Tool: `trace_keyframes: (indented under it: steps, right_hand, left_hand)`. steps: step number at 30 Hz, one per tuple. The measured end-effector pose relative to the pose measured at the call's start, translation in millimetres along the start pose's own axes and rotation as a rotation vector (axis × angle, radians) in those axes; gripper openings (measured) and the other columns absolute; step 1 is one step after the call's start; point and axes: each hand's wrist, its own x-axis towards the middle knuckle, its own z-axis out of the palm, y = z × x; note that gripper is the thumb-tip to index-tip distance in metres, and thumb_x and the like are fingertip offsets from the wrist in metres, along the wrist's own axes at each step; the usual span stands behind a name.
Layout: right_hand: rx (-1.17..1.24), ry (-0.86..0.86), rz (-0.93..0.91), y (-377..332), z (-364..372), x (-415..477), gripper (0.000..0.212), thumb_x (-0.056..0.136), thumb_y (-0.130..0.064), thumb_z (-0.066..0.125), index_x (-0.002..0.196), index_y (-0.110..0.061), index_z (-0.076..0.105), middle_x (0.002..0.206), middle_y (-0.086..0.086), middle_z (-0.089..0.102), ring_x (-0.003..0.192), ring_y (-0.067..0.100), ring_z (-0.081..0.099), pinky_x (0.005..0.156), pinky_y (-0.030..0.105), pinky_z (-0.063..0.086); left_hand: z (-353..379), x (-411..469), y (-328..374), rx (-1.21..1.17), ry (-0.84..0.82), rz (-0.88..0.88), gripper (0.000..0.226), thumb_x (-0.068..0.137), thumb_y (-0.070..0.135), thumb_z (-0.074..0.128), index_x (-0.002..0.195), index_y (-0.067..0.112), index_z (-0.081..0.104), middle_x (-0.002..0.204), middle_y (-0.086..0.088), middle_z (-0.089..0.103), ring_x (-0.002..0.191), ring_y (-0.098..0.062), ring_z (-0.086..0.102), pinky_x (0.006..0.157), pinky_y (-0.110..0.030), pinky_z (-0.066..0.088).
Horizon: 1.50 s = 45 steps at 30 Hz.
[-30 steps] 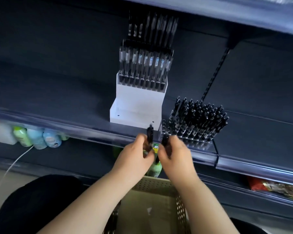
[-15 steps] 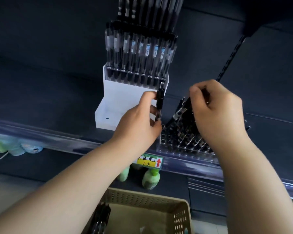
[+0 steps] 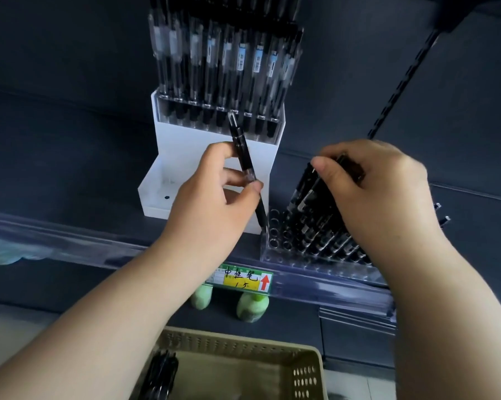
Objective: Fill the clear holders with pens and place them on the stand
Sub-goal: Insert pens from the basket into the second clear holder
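left hand pinching black pen, right hand gripping pen bundle

Update: a second ago both my hands were down at the shelf edge, 6 o'clock from the stand. Now my left hand is up in front of the stand. Its pen has swung from upright to a lean, top at 11 o'clock and tip at 5 by the clear holder. My right hand has moved onto the pens standing in it.

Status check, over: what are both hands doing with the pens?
Left hand pinches one black pen, lower end beside clear holder. Right hand grips pens leaning in that holder. Nothing seen in the way.
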Motion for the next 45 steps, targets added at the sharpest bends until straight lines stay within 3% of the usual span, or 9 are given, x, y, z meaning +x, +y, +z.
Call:
trace_keyframes:
  steps: [3, 10, 14, 18, 23, 29, 34, 38, 45]
  right_hand:
    - [-0.035, 0.028, -0.029, -1, 4, -1, 0.019, 0.087, -0.030, 0.063, 0.100, -0.018, 0.069, 0.086, -0.010, 0.055, 0.081, 0.005, 0.047, 0.071, -0.003, 0.030]
    - [-0.062, 0.100, -0.035, 1, 3, -4, 0.026, 0.082, -0.030, 0.069, 0.105, -0.020, 0.068, 0.083, -0.003, 0.062, 0.082, 0.015, 0.058, 0.073, 0.021, 0.040]
    - [-0.079, 0.088, -0.014, 3, 7, -6, 0.030, 0.079, -0.030, 0.071, 0.107, -0.021, 0.067, 0.088, 0.004, 0.066, 0.087, 0.022, 0.060, 0.084, 0.032, 0.047]
    - [-0.083, 0.100, -0.068, 3, 9, -6, 0.024, 0.077, -0.025, 0.074, 0.099, -0.017, 0.070, 0.082, -0.007, 0.065, 0.089, 0.025, 0.060, 0.085, 0.047, 0.047]
    - [-0.136, 0.102, -0.136, 8, 7, -6, 0.007, 0.082, -0.021, 0.068, 0.084, -0.019, 0.074, 0.084, 0.001, 0.070, 0.088, 0.028, 0.059, 0.080, 0.047, 0.047]
    - [-0.135, 0.091, -0.149, 9, 11, -8, 0.019, 0.086, -0.027, 0.058, 0.082, -0.018, 0.074, 0.083, 0.003, 0.068, 0.081, 0.031, 0.057, 0.077, 0.046, 0.046]
    - [-0.089, 0.123, -0.173, 12, 12, -9, 0.027, 0.086, -0.028, 0.056, 0.072, -0.014, 0.074, 0.077, 0.003, 0.065, 0.075, 0.031, 0.055, 0.073, 0.045, 0.046]
    - [-0.075, 0.124, -0.206, 12, 11, -10, 0.030, 0.086, -0.027, 0.056, 0.066, -0.013, 0.073, 0.074, 0.001, 0.063, 0.072, 0.028, 0.054, 0.071, 0.045, 0.045]
    - [-0.117, 0.125, -0.172, 19, 6, -10, 0.034, 0.087, -0.030, 0.053, 0.067, -0.011, 0.073, 0.074, 0.003, 0.063, 0.074, 0.029, 0.054, 0.072, 0.044, 0.046]
  left_hand:
    - [0, -1, 3, 0.000, 0.004, 0.003, 0.027, 0.088, 0.025, 0.063, 0.108, 0.037, 0.048, 0.090, 0.017, 0.069, 0.072, -0.011, 0.067, 0.069, -0.044, 0.056]
    - [1, -6, 4, 0.028, -0.014, 0.002, 0.029, 0.088, 0.029, 0.063, 0.108, 0.042, 0.047, 0.089, 0.024, 0.067, 0.068, -0.006, 0.066, 0.072, -0.038, 0.054]
    - [1, -8, 3, 0.029, -0.025, -0.005, 0.030, 0.087, 0.030, 0.063, 0.109, 0.043, 0.046, 0.089, 0.024, 0.067, 0.070, -0.003, 0.066, 0.073, -0.033, 0.055]
    - [1, -9, 3, 0.029, -0.029, -0.008, 0.031, 0.087, 0.031, 0.063, 0.109, 0.043, 0.046, 0.089, 0.024, 0.067, 0.069, -0.001, 0.065, 0.072, -0.028, 0.054]
    - [0, -7, 1, 0.035, -0.034, -0.012, 0.030, 0.087, 0.031, 0.063, 0.109, 0.042, 0.046, 0.088, 0.023, 0.067, 0.073, -0.002, 0.066, 0.076, -0.031, 0.054]
    - [1, -5, 1, 0.068, -0.041, 0.033, 0.024, 0.087, 0.033, 0.063, 0.104, 0.045, 0.052, 0.086, 0.022, 0.067, 0.074, 0.002, 0.064, 0.067, -0.012, 0.046]
    - [6, -5, 0, 0.080, -0.053, 0.053, 0.023, 0.085, 0.034, 0.064, 0.106, 0.042, 0.057, 0.086, 0.021, 0.066, 0.076, 0.001, 0.063, 0.069, -0.014, 0.047]
    - [10, -5, 1, 0.087, -0.053, 0.083, 0.023, 0.082, 0.032, 0.068, 0.091, 0.048, 0.054, 0.084, 0.022, 0.067, 0.079, 0.005, 0.062, 0.069, -0.004, 0.045]
    - [18, -7, 0, 0.029, -0.047, 0.100, 0.021, 0.078, 0.028, 0.073, 0.092, 0.037, 0.060, 0.081, 0.019, 0.069, 0.079, 0.006, 0.063, 0.067, 0.000, 0.042]
